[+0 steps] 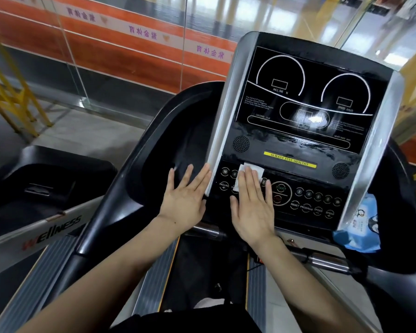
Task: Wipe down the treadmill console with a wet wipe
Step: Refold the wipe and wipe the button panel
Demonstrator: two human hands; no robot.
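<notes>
The black treadmill console [298, 131] with silver side rails fills the upper right. Its display area looks streaked with moisture. A white wet wipe [246, 169] lies on the left end of the button panel. My right hand [253, 203] presses flat on the wipe, fingers together, covering most of it. My left hand [186, 197] lies flat with fingers spread, beside the console's left silver rail, on the black tray edge, holding nothing.
A blue wet-wipe pack [360, 227] sits in the right-hand tray. A black cup tray [178, 131] is left of the console. Chrome grip bars [327, 260] run below. Another treadmill [46, 188] stands at left, a glass wall behind.
</notes>
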